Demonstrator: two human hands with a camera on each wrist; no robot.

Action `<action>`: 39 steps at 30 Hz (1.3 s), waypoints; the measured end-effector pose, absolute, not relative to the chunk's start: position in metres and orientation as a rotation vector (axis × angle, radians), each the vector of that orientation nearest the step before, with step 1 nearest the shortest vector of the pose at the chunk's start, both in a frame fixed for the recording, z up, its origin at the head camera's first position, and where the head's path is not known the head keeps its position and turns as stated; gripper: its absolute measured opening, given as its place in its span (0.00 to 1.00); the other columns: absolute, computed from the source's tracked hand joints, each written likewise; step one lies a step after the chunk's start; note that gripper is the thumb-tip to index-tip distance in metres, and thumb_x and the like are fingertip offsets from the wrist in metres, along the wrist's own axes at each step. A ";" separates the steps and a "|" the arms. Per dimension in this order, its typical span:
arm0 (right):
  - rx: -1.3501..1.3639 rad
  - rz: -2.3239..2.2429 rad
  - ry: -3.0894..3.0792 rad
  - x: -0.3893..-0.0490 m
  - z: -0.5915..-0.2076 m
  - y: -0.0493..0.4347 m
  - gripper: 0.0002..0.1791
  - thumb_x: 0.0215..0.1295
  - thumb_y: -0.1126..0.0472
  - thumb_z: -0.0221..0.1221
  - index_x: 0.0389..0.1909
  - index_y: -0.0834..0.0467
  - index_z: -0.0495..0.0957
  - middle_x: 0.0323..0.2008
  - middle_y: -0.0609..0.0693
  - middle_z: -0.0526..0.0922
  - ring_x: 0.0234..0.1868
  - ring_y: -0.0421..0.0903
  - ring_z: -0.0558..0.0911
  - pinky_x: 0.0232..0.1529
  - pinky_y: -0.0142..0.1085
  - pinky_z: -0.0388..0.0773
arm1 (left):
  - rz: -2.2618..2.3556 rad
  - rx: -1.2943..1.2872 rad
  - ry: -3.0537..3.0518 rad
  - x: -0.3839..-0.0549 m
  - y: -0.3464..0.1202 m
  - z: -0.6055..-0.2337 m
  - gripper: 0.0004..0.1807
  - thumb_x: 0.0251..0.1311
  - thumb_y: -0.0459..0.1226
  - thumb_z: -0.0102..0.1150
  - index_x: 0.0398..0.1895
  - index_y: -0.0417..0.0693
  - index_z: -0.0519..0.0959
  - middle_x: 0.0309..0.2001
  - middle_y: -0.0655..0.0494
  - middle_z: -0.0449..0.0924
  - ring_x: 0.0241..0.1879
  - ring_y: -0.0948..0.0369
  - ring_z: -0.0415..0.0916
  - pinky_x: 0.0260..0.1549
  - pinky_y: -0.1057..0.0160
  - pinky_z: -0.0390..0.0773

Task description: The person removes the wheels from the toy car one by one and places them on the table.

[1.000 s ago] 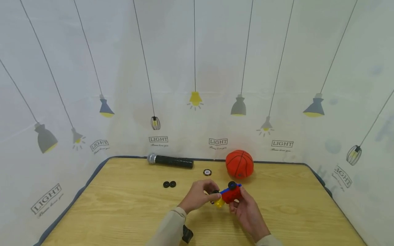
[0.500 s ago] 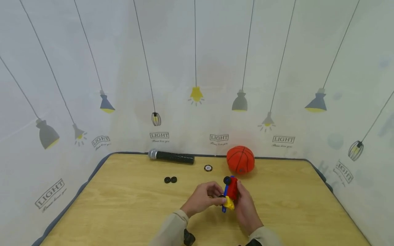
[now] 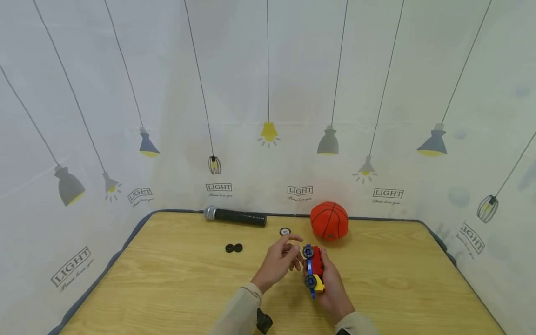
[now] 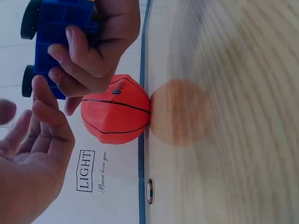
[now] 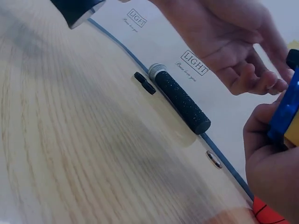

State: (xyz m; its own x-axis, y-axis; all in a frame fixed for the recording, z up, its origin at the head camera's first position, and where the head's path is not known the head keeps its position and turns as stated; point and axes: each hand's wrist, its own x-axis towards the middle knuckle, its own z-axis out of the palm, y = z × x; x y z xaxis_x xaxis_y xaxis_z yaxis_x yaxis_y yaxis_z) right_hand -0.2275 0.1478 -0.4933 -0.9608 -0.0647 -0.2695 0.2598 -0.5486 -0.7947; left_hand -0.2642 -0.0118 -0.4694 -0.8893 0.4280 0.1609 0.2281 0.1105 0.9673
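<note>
At the bottom centre of the head view, my beige sleeves reach in, a small black device at the left wrist. My right hand, right of centre in the lower part of the frame, grasps a toy vehicle of red, blue and yellow plastic bricks above the table, its long side running up the frame and two black wheels showing. My left hand is released, fingers loosely bent, just beside the toy's left side; I cannot tell whether a fingertip touches it.

Beyond, on the light wood-grain table, two small black discs lie side by side, left of centre. Farther up, near the middle, is a round black-and-white chip, and to its right a red-orange ball with black basketball lines. Left of these, along the far edge, lies a black microphone with a silver head. Behind hangs a whitish sheet printed with lamps.
</note>
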 end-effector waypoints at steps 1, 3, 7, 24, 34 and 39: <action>0.318 -2.577 1.396 -0.227 -0.493 0.147 0.34 0.75 0.32 0.36 0.67 0.54 0.57 0.40 0.43 0.78 0.36 0.37 0.76 0.39 0.29 0.77 | 1.859 0.667 2.217 -0.264 -0.011 -0.469 0.14 0.76 0.44 0.49 0.61 0.60 0.74 0.32 0.48 0.82 0.25 0.61 0.79 0.28 0.61 0.80; 0.303 -2.546 1.426 -0.227 -0.493 0.146 0.36 0.73 0.30 0.37 0.67 0.54 0.58 0.41 0.43 0.78 0.37 0.37 0.78 0.40 0.28 0.77 | 1.816 0.675 2.209 -0.263 -0.009 -0.468 0.16 0.75 0.46 0.52 0.62 0.67 0.73 0.29 0.52 0.80 0.23 0.61 0.77 0.26 0.63 0.78; 0.282 -2.508 1.451 -0.226 -0.493 0.145 0.39 0.70 0.26 0.39 0.66 0.53 0.59 0.39 0.42 0.79 0.38 0.37 0.79 0.40 0.28 0.77 | 1.761 0.718 2.204 -0.261 -0.006 -0.466 0.14 0.72 0.47 0.56 0.58 0.70 0.76 0.27 0.55 0.76 0.23 0.62 0.73 0.24 0.65 0.75; 0.187 -2.466 1.397 -0.221 -0.494 0.143 0.29 0.67 0.24 0.43 0.45 0.43 0.73 0.32 0.41 0.81 0.31 0.37 0.76 0.35 0.27 0.75 | 1.715 0.730 2.226 -0.262 -0.004 -0.465 0.08 0.66 0.46 0.64 0.42 0.55 0.81 0.21 0.61 0.77 0.18 0.65 0.70 0.21 0.68 0.73; 0.295 -2.503 1.357 -0.222 -0.496 0.136 0.28 0.64 0.24 0.49 0.45 0.43 0.72 0.32 0.40 0.80 0.31 0.36 0.76 0.35 0.26 0.74 | 1.729 0.657 2.293 -0.260 -0.003 -0.467 0.07 0.63 0.41 0.66 0.41 0.51 0.82 0.14 0.62 0.72 0.12 0.65 0.66 0.14 0.70 0.69; 0.312 -2.516 1.368 -0.222 -0.499 0.135 0.29 0.63 0.25 0.51 0.48 0.44 0.72 0.36 0.41 0.79 0.33 0.36 0.77 0.35 0.26 0.75 | 1.729 0.695 2.321 -0.258 -0.003 -0.468 0.07 0.63 0.40 0.67 0.39 0.49 0.81 0.13 0.62 0.72 0.13 0.66 0.67 0.13 0.69 0.68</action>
